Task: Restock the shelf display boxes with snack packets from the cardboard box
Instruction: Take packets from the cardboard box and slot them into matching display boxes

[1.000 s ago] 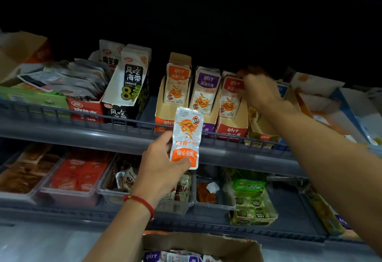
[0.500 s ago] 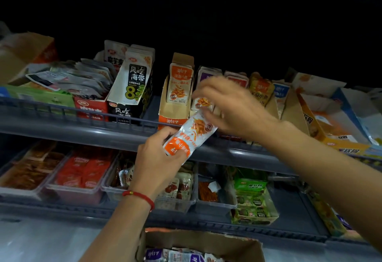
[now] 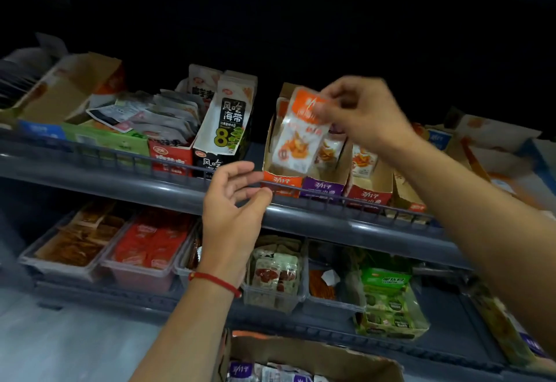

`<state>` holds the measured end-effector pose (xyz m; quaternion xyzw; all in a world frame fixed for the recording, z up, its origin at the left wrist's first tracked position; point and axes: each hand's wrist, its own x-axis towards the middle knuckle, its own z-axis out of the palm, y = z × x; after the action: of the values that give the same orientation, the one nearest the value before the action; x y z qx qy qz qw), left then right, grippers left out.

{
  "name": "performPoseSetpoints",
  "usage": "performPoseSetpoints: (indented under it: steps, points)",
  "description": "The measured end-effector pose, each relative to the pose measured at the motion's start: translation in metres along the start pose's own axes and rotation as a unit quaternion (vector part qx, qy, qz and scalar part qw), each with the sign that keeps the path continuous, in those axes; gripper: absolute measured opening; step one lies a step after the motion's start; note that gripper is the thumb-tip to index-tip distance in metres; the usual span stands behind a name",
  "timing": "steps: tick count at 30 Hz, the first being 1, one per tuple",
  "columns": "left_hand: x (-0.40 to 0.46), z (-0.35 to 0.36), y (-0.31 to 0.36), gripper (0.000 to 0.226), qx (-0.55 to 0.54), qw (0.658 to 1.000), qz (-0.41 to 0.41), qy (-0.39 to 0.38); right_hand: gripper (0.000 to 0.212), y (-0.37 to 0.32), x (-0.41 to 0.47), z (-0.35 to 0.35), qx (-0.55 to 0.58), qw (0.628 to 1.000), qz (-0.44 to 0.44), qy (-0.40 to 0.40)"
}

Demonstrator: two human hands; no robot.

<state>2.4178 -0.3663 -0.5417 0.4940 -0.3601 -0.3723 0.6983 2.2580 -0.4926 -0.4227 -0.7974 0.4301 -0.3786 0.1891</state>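
Two hands raised before two grey shelves. Right hand [image 3: 364, 113] up at the upper shelf [image 3: 346, 225], fingers curled, pinching the orange top edge of an orange-and-white snack packet [image 3: 298, 140]; motion blur on fingers and packet alike. Packet hanging upright, its lower end inside or just in front of the orange display box [image 3: 281, 181]; cannot tell which. Left hand [image 3: 233, 201] lower, just in front of the upper shelf's wire front rail [image 3: 105, 157], fingers loosely spread and slightly bent, gripping nothing; red string bracelet [image 3: 215, 280] round its wrist.

Along the upper shelf's front edge, from the orange box toward the right end: purple display box [image 3: 323, 189] touching it, then red display box [image 3: 368, 196], each with upright packets. Toward the left end: black seaweed box [image 3: 224, 128] with a large 8, then a red box [image 3: 170, 155] of silver packets, then a green box [image 3: 105, 140].

On the lower shelf, clear plastic bins [image 3: 138, 273] side by side with brown, red and pale green packets; green carton [image 3: 389, 306] near the right end.

At the bottom edge of the view, cardboard box [image 3: 313, 351], open, with purple-and-white packets [image 3: 243, 371] partly showing inside.
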Motion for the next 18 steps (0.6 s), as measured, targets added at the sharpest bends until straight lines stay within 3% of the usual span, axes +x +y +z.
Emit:
performPoseSetpoints:
  steps: [4,9,18]
  points:
    - [0.006,-0.006,-0.004,0.033,0.034,0.998,-0.031,0.038,0.011,0.028,0.045,0.003,0.003,0.996,0.038,0.086]
    - [0.011,-0.01,-0.005,0.025,0.019,0.993,-0.1,0.06,0.024,0.051,0.075,0.032,-0.077,0.994,0.06,0.053]
    - [0.016,-0.015,-0.002,0.021,-0.032,0.985,-0.15,0.075,0.024,0.061,0.074,0.066,-0.213,0.977,-0.005,-0.001]
